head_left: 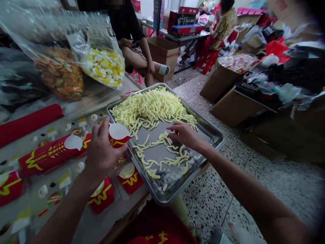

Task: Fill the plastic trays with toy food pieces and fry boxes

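My left hand (103,152) is closed around a red fry carton (118,134) with a white inside and a yellow zigzag mark. It is held at the left rim of a metal tray (203,130). A heap of pale yellow fry-shaped sticks (154,105) fills the tray's far part, and loose sticks lie scattered nearer me. Over the middle of the tray is my right hand (184,135), its fingers partly bent and apart, with the tips beside a small cluster of sticks (164,138). I see nothing clearly gripped in it.
Flattened-looking red cartons (50,154), filled cartons (130,178) and small food-shaped pieces cover the table at left. Behind are clear bags of burger-shaped pieces (62,73) and yellow-white pieces (105,67). A seated person (137,44) is beyond; cardboard boxes (233,105) stand right.
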A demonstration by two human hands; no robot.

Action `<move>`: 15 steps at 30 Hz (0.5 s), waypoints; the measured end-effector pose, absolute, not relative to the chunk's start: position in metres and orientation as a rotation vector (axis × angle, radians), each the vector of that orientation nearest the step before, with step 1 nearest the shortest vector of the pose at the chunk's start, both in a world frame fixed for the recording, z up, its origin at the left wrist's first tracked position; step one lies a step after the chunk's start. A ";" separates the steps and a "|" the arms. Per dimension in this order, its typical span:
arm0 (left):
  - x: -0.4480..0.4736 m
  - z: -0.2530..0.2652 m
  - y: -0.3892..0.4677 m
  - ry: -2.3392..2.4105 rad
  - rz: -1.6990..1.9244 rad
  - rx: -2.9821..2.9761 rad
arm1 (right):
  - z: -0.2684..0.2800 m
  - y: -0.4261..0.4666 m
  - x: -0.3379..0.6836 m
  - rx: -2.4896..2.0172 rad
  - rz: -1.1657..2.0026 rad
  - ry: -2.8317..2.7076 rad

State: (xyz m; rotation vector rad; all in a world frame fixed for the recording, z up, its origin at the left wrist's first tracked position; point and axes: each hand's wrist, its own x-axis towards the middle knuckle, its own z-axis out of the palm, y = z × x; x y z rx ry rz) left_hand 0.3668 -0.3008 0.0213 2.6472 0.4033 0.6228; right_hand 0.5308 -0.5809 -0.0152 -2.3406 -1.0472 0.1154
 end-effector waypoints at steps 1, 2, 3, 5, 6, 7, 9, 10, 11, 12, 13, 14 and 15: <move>0.367 0.021 -0.301 0.390 0.616 2.638 | -0.014 -0.579 0.532 -2.336 0.134 -1.108; 0.368 0.021 -0.303 0.363 0.598 2.632 | -0.014 -0.576 0.533 -2.342 0.151 -1.160; 0.369 0.020 -0.306 0.329 0.574 2.631 | -0.013 -0.573 0.534 -2.353 0.168 -1.201; 0.371 0.018 -0.311 0.255 0.520 2.641 | -0.014 -0.568 0.534 -2.368 0.212 -1.254; 0.372 0.017 -0.314 0.226 0.492 2.650 | -0.016 -0.566 0.533 -2.369 0.234 -1.256; 0.372 0.016 -0.317 0.207 0.468 2.660 | -0.018 -0.564 0.533 -2.368 0.254 -1.243; 0.372 0.014 -0.321 0.184 0.433 2.666 | -0.023 -0.564 0.535 -2.361 0.307 -1.200; 0.372 0.012 -0.322 0.174 0.416 2.663 | -0.025 -0.565 0.536 -2.356 0.342 -1.176; 0.373 0.011 -0.323 0.161 0.395 2.657 | -0.027 -0.566 0.538 -2.346 0.383 -1.153; 0.373 0.009 -0.324 0.144 0.376 2.651 | -0.029 -0.568 0.540 -2.334 0.424 -1.127; 0.374 0.008 -0.325 0.126 0.357 2.646 | -0.029 -0.569 0.542 -2.320 0.461 -1.095; 0.374 0.006 -0.325 0.107 0.342 2.642 | -0.028 -0.570 0.544 -2.308 0.487 -1.062; 0.375 0.004 -0.326 0.090 0.332 2.641 | -0.027 -0.571 0.545 -2.301 0.496 -1.034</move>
